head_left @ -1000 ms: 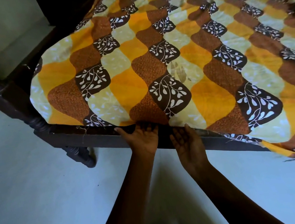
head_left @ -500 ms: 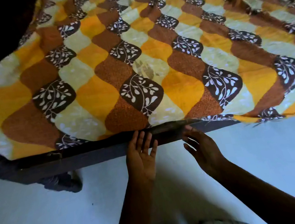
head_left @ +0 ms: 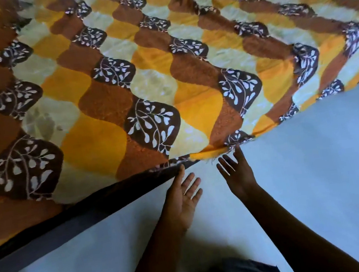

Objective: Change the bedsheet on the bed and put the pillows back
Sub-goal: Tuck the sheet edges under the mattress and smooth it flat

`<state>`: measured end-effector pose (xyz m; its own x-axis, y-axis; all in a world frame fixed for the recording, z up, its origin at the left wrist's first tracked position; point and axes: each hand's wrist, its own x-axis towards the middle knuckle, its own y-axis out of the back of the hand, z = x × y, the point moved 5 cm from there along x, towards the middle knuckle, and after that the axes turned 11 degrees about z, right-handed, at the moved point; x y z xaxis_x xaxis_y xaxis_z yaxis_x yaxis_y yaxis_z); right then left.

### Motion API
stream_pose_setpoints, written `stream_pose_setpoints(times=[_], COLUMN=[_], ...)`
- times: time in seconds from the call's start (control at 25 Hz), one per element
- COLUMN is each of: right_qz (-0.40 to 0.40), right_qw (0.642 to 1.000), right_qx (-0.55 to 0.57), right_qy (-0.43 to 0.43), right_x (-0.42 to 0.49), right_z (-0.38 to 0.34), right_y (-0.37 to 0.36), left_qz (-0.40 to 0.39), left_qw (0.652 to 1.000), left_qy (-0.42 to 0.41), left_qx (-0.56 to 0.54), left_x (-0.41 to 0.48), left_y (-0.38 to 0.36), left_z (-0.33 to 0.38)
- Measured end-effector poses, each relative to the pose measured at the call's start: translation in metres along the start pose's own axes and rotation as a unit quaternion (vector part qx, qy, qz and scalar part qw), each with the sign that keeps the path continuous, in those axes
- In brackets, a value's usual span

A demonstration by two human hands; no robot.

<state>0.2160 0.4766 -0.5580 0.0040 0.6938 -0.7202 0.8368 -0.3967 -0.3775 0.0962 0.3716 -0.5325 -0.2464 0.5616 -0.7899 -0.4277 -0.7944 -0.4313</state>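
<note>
Two hands reach up at lower middle: left hand [head_left: 183, 195] and right hand [head_left: 239, 173], fingers straight and apart, holding nothing. The bedsheet [head_left: 143, 83] fills the top, its edge hanging loose at middle right. It looks like tucking time; next, push that edge under.

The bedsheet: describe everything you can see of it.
The bedsheet is a cloth printed in wavy rows of orange, brown, pale yellow and dark brown patches with white leaf sprigs. It lies spread out, mostly smooth. Leftward its edge ends along the dark bed rail; rightward it hangs loose over the side, hem frayed. The open right hand reaches that hem with its fingertips; the open left hand touches the rail just below the edge.
</note>
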Motion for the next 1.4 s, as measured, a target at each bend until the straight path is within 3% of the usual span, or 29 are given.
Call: stream_pose_setpoints(times=[0.24,0.48,0.72,0.96,1.12,1.24,1.4], right_qz=[0.008,-0.015,-0.101,0.059,0.137,0.186,0.226], right_qw=[1.000,0.993,0.991,0.994,0.984,0.975,0.964], right_qx=[-0.019,0.071,0.056,-0.075,-0.091,-0.078,-0.072], right_qy=[0.007,-0.097,-0.073,0.044,0.072,0.091,0.116], right_x=[0.060,0.078,0.059,0.060,0.060,0.053,0.048], right_z=[-0.051,-0.045,-0.063,-0.062,-0.063,-0.061,-0.060], right_y=[0.005,0.011,0.004,0.001,-0.004,-0.013,-0.017], left_qz=[0.029,0.067,0.119,0.223,0.093,-0.012,-0.071], left_qw=[0.998,0.990,0.985,0.959,0.987,0.999,0.992], left_qy=[-0.044,-0.116,-0.114,-0.010,0.030,0.034,0.061], left_qx=[0.025,-0.034,0.046,0.175,0.130,0.015,-0.081], left_x=[0.051,0.067,0.077,0.057,0.027,0.010,0.005], left_y=[-0.072,-0.109,-0.103,-0.073,-0.080,-0.086,-0.083], left_z=[-0.031,-0.040,-0.033,-0.016,0.002,0.021,0.041])
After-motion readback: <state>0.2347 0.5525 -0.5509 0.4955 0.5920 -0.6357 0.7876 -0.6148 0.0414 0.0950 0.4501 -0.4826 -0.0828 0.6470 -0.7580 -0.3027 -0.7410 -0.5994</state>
